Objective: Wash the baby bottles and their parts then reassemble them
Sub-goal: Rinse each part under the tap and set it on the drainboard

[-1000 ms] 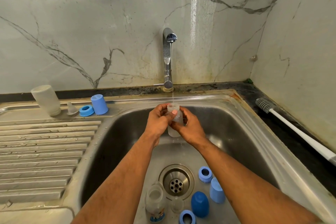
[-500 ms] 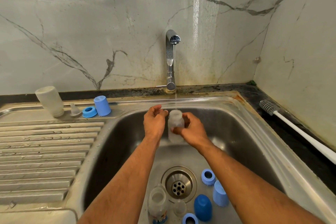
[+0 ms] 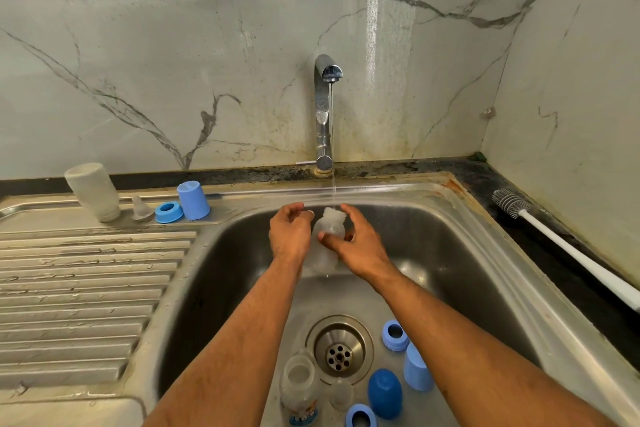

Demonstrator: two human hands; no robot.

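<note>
While water runs from the tap (image 3: 328,107), the right hand (image 3: 360,246) grips a clear bottle (image 3: 327,243) above the sink (image 3: 450,253); the left hand (image 3: 290,236) curls beside it, contact unclear. One washed set (image 3: 138,201) stands far left. More parts (image 3: 384,388) lie near the drain, apparently unwashed; nothing is reassembled.

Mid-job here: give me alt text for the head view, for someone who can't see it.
A person's right hand grips a clear baby bottle under the running tap over a steel sink, the left hand beside it. By the drain lie another bottle and blue caps and rings; a washed bottle, nipple, ring and cap stand on the drainboard.
</note>
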